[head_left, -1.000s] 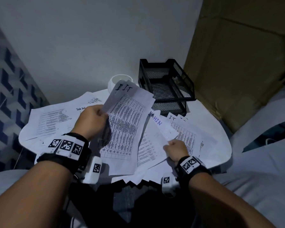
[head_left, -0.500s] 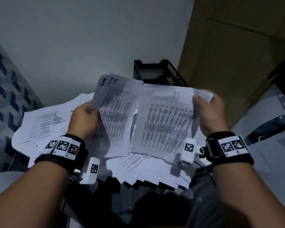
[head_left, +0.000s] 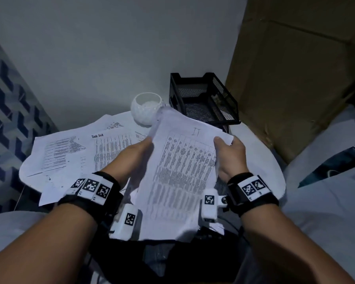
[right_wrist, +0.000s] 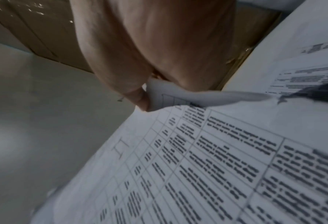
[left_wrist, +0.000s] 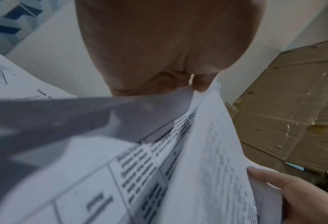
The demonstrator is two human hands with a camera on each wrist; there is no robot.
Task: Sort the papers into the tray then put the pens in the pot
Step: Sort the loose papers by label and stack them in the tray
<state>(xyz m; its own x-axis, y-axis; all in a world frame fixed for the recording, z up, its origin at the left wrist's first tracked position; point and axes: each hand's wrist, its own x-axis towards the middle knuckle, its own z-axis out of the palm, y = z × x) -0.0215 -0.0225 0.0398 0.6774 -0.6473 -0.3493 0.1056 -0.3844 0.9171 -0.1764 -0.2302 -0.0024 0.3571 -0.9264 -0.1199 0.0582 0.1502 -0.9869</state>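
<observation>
A: From the head view, what do the hands hold?

B: The left hand and the right hand grip a thin stack of held papers, one on each side edge. The sheets are limp white paper printed with a dense table, and a hand-drawn mark sits near the top. The right thumb lies on the top sheet; the left fingers are hidden behind the stack.

A: And the rest of the task's things?

B: The tray, black wire mesh and boxy, stands at the far edge of the round white table, just past the stack's top edge. The pot, white, rounded and faceted, sits just left of it. More loose papers lie spread flat over the table's left side, one headed "Task list". A brown cardboard box stands to the right.

A: The left wrist view?

B: The palm fills the top, and the fingers pinch the upper edge of the papers. The print is blurred. The right hand's thumb presses on the far edge, cut off by the frame.

A: The right wrist view?

B: The thumb and the palm clamp a curled paper corner. The table of text is smeared and unreadable, and the fingers underneath are out of sight.
</observation>
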